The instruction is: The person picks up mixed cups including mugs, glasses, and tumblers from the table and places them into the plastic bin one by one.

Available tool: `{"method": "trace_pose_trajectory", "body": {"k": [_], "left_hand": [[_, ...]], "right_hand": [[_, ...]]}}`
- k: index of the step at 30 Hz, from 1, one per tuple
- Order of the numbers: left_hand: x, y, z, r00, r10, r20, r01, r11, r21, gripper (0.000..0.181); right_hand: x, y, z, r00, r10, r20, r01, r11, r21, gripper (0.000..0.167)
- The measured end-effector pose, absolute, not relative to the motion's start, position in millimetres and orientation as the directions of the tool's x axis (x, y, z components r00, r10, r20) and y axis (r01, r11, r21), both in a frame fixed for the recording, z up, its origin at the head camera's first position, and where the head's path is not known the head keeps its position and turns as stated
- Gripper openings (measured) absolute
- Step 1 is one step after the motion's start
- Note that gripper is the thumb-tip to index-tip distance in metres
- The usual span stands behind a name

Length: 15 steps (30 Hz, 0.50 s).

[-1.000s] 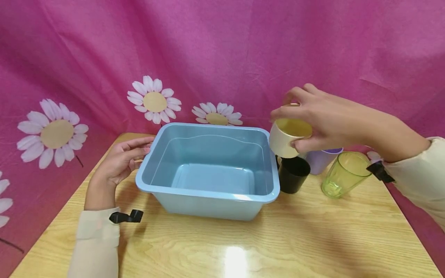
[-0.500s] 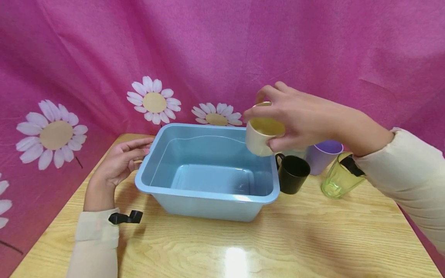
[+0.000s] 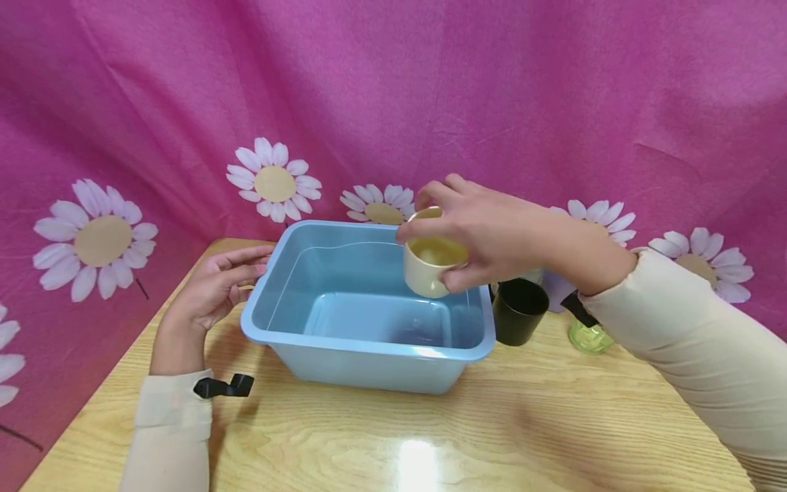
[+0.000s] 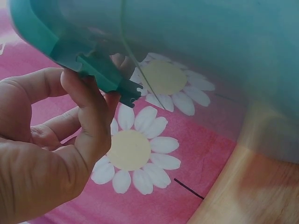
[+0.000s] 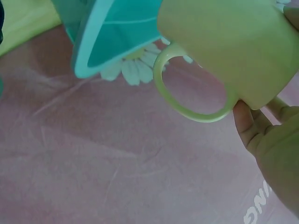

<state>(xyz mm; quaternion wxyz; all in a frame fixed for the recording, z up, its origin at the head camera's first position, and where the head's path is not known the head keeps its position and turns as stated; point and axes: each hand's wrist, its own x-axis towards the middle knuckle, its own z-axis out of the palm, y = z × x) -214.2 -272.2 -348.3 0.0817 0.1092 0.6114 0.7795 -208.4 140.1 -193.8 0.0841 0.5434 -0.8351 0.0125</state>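
A cream mug [image 3: 424, 277] with a yellowish inside hangs tilted over the right part of a light blue plastic basin [image 3: 369, 348]. My right hand [image 3: 492, 229] holds the mug near its rim, thumb on the near side and fingers on the far side. In the right wrist view, the mug's looped handle [image 5: 161, 77] shows, with fingertips beside it. My left hand [image 3: 212, 283] is at the basin's left end. Seen from the left wrist, its curled thumb and fingers [image 4: 96, 121] grip the underside of the basin's rim [image 4: 42, 37].
Right of the basin stand a black mug [image 3: 519, 314], a purple cup [image 3: 555, 290] and a green see-through glass [image 3: 589, 338], the last two partly hidden by the right arm. Everything stands on a wooden table [image 3: 369, 437]. Behind hangs a pink flowered cloth [image 3: 369, 96].
My right hand has carried the cream mug leftward from above the black mug to over the basin, and slightly lower. My left hand and the basin stay in place.
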Motion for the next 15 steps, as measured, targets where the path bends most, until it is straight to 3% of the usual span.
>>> {"method": "trace_pose_trajectory", "body": {"k": [15], "left_hand": [[-213.3,-271.7,-347.1,-0.968,0.245,0.055,0.002,-0.210,0.978,0.028]], "right_hand": [[-210.2,125.0,-244.8,-0.385,-0.922,0.030,-0.922,0.386,0.030,0.061]]}}
